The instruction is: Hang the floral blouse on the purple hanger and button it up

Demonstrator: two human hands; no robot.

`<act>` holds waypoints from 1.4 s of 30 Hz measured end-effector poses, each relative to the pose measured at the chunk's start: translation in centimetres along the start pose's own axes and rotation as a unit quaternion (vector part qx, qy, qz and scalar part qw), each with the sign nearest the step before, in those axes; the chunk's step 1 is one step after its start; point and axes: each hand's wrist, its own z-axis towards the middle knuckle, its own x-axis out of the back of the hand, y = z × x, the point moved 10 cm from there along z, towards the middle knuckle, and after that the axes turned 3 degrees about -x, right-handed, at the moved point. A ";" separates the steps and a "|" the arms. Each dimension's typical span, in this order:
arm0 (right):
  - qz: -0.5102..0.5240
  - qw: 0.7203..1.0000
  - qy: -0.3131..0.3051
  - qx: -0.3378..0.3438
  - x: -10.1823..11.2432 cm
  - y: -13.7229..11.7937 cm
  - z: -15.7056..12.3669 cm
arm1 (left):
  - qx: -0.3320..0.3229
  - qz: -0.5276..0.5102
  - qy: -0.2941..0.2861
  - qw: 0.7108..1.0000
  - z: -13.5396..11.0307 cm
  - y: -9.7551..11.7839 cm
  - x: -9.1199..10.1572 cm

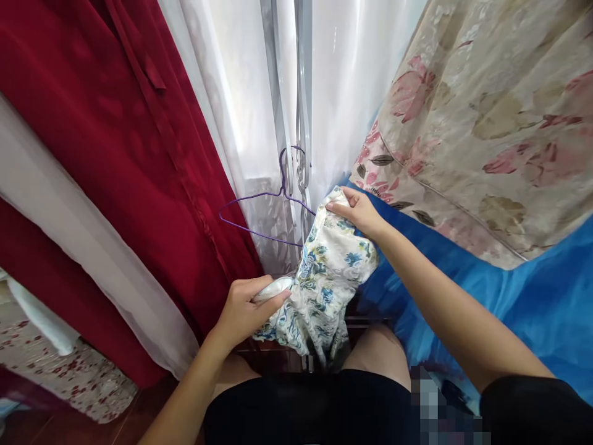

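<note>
Both your hands are on one floral garment [340,256], white with blue blooms and touches of yellow-green. It is held in the air in front of you, between your two hands, its loose lower edge falling in folds above your lap.

Left hand [250,309]: pinching the garment's near-left corner, thumb over a white folded edge, fingers partly hidden by cloth. Right hand [356,213]: gripping the far upper corner, thumb on the near face. The trimmed edge runs slantwise from one of your hands to the other.

Just behind that edge, a purple hanger [259,195], hook at the grey straps [303,74]. Its left corner is bare; its right corner is hidden behind your garment.

Backdrop: white curtain [361,80] straight ahead, red curtain [115,136] along your left. To your right, a rose-printed cloth [463,136], its printed matter all petals and leaves; past its lower edge, a blue cloth [509,309]. Low on your left, a pale cloth with small red flowers [83,383] hangs near the brown floor [134,414].

Beside your black sleeve [523,408], a pixelated patch [430,402]: contents unreadable.
</note>
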 end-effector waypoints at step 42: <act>-0.086 0.973 -0.072 -0.204 0.9 1.3 -4.5 | 0.107 -0.075 0.064 0.989 11.9 -12.5 8.3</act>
